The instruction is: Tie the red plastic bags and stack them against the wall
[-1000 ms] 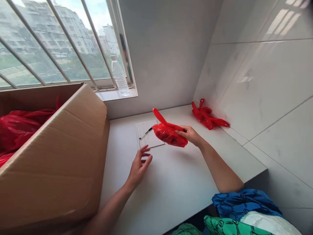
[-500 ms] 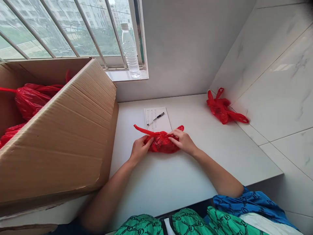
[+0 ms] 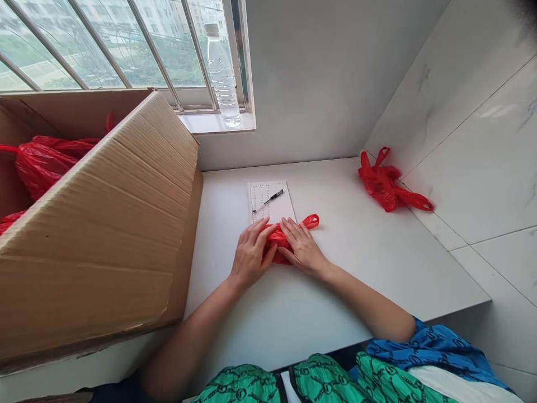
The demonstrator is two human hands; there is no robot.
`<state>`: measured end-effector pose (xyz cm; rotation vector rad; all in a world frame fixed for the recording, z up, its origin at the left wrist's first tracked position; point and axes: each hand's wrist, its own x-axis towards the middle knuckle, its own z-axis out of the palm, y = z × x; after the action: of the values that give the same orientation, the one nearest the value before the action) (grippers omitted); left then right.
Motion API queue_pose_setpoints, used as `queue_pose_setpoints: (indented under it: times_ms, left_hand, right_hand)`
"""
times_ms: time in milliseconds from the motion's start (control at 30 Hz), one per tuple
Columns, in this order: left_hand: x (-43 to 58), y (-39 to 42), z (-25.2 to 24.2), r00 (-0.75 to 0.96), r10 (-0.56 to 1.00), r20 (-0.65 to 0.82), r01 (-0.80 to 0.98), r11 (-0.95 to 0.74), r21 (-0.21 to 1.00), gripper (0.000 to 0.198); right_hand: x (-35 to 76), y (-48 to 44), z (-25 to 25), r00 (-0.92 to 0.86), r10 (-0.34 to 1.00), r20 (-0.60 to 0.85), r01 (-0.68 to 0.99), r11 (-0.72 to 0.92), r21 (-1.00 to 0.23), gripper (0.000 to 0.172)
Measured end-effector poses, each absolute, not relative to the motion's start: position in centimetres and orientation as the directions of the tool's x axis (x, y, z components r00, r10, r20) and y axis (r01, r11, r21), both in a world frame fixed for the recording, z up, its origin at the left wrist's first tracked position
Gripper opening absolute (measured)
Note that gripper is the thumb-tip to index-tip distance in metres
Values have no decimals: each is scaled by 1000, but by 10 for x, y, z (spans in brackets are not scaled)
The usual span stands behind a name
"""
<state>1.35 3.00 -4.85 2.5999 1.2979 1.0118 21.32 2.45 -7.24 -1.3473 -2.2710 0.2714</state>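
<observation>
Hands: left hand (image 3: 251, 254) and right hand (image 3: 302, 246) close together, palms down, fingers extended, pressed on the bag.
Bag: red plastic bag (image 3: 274, 238) bunched between hands on desk (image 3: 369, 268), one handle out at 2 o'clock.
Paper: printed sheet (image 3: 268, 196) at 12 o'clock, pen (image 3: 268, 201) on it.
Second bag: crumpled red bag (image 3: 384, 184) at 2 o'clock, against wall.
Box: cardboard box (image 3: 96, 224) at 9 o'clock, more red bags (image 3: 42, 168) inside.
Bottle: water bottle (image 3: 222, 78) at 11 o'clock, on window sill (image 3: 218, 123).

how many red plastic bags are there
At least 3. One red bag lies under the left hand and right hand on the white counter, a second red bag sits bunched by the tiled wall, and a third red bag is in the cardboard box, which may hide more.
</observation>
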Motion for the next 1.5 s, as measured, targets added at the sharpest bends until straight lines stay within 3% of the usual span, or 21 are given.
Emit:
queue_pose_setpoints:
  times_ms: [167, 333, 467, 567, 667, 767, 833, 933, 1000, 1100, 1167, 1267, 1333, 1400, 1500]
  left_hand:
    - [16, 31, -65, 516, 800, 305, 794, -581, 179, 53]
    - [14, 29, -70, 516, 807, 286, 821, -561, 103, 56]
    - [16, 28, -73, 512, 814, 274, 822, -557, 115, 57]
    - [15, 29, -73, 502, 824, 264, 813, -553, 182, 57]
    - [9, 31, -67, 473, 838, 271, 771, -543, 332, 54]
    - [-1, 36, -57, 318, 894, 316, 725, -444, 526, 47]
    - [-7, 38, -50, 200, 934, 297, 732, -343, 589, 44]
    - [-11, 39, -45, 212, 966, 151, 767, -260, 586, 39]
    - [-9, 36, -44, 283, 957, 70, 718, -260, 645, 35]
    - [-3, 29, -40, 315, 936, 160, 507, -308, 805, 26]
    - [2, 23, -35, 237, 909, 343, 420, -414, 807, 18]
    - [11, 12, -27, 256, 760, 598, 448, -641, 623, 6]
    - [17, 5, -24, 438, 631, 640, 429, -772, 468, 16]
    - [20, 1, -23, 584, 537, 608, 358, -843, 400, 30]
    - [16, 2, -25, 521, 594, 613, 310, -801, 512, 25]
  right_hand:
    - [209, 23, -84, -432, 857, 281, 806, 507, -306, 65]
    - [208, 23, -82, -439, 855, 277, 818, 508, -270, 60]
    - [207, 22, -83, -444, 854, 270, 817, 510, -270, 56]
    - [206, 22, -83, -446, 852, 275, 808, 515, -285, 54]
    - [209, 24, -81, -449, 847, 284, 786, 526, -324, 52]
    - [215, 27, -74, -459, 833, 310, 743, 551, -381, 62]
    - [221, 30, -68, -456, 824, 337, 716, 564, -411, 66]
    - [228, 31, -59, -431, 813, 391, 691, 576, -436, 47]
    - [231, 30, -53, -399, 808, 433, 685, 577, -445, 29]
    - [233, 24, -42, -261, 844, 469, 692, 502, -519, 17]
    - [232, 18, -33, -142, 907, 397, 611, 396, -686, 13]
    - [227, 9, -23, -225, 967, 123, 239, 177, -955, 36]
    - [222, 5, -19, -384, 923, 33, -2, 34, -999, 46]
    - [219, 3, -17, -415, 910, 24, -133, -35, -991, 45]
    - [220, 5, -16, -305, 952, -16, -244, -95, -965, 37]
